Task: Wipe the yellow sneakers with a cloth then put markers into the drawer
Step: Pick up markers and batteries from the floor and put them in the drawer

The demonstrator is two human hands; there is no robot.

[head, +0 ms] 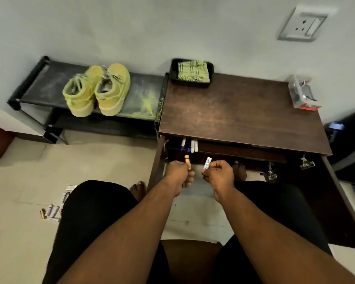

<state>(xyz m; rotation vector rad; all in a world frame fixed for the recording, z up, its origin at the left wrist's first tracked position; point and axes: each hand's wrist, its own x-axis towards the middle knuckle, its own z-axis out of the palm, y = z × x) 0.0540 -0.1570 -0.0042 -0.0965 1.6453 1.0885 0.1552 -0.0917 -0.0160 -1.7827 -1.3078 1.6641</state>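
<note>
My left grip [179, 173] clamped on an orange marker [187, 159], right grip [218, 174] pinching a white marker [207, 163], dark wooden surface [244, 113] against pale wall [172, 27], beige tiled floor [29, 181]

The counter [242, 111] is dark wood, worn and dully glossy; at ten o'clock the yellow sneakers [96, 91] look matt, suede-like, on a dusty black fabric shelf [49, 85]; the green cloth [193, 71] lies in a black plastic tray [173, 70]

Pale wall [172, 27], tiled floor [90, 160], wooden cabinet [244, 111]
</note>
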